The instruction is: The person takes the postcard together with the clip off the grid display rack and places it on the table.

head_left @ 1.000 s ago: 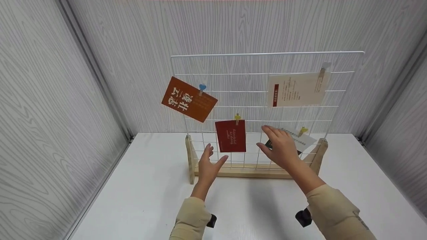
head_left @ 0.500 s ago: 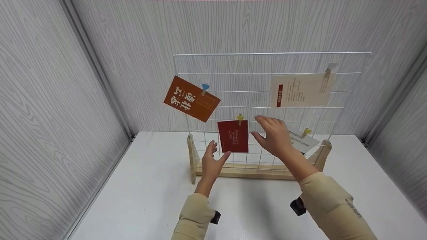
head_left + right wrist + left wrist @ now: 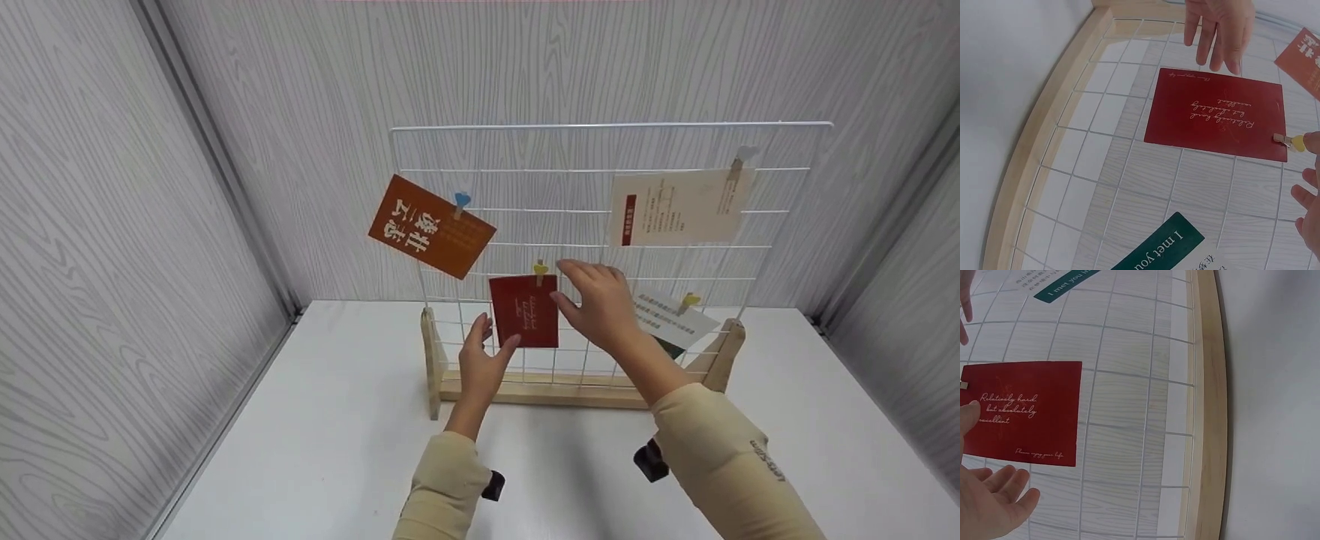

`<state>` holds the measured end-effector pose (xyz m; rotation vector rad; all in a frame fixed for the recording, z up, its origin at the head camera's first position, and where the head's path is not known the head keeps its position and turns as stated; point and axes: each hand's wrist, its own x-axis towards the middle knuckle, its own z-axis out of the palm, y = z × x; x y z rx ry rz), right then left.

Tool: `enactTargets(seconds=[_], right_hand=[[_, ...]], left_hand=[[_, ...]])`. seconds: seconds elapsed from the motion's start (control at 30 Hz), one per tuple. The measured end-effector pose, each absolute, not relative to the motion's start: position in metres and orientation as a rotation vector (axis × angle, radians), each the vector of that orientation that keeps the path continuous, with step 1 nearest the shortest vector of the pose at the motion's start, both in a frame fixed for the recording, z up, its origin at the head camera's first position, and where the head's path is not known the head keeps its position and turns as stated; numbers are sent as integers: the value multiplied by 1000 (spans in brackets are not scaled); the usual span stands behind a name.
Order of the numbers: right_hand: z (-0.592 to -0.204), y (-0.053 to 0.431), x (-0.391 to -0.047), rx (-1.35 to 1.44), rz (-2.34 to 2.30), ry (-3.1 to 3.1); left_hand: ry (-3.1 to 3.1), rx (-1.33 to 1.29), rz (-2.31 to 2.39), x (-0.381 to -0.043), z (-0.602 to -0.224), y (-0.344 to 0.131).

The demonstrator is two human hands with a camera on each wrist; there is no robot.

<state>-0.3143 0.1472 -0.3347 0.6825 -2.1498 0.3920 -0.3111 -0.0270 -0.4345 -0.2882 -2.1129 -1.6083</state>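
A red card with white script hangs on a white wire grid from a small clothespin with a yellow heart. My left hand is at the card's lower left corner, fingers spread; its thumb overlaps the card in the left wrist view, and contact cannot be told. To the right of the card is my right hand, fingers and thumb parted. In the right wrist view its fingertip lies beside the yellow heart; whether they touch is unclear.
An orange card hangs tilted from a blue-heart clothespin at upper left. A cream card is clipped at upper right. A white and green card hangs tilted at lower right, partly behind my right arm. The grid's wooden base stands on a white table.
My right hand has moved left, from in front of the white and green card to beside the red card. My left hand has shifted slightly right and up to the red card's lower corner.
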Motion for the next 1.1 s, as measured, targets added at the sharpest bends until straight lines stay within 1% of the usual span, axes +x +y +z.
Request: enactTargets(seconds=[0.4,1.1], right_hand=[[-331,135,-319,653,307,-2106],[-318,114,-317,497,260,-2492]], left_hand=[[-2048,-244,-1538,-318,-436,-23],[-2009,-249,-1467,-315,-432,-16]])
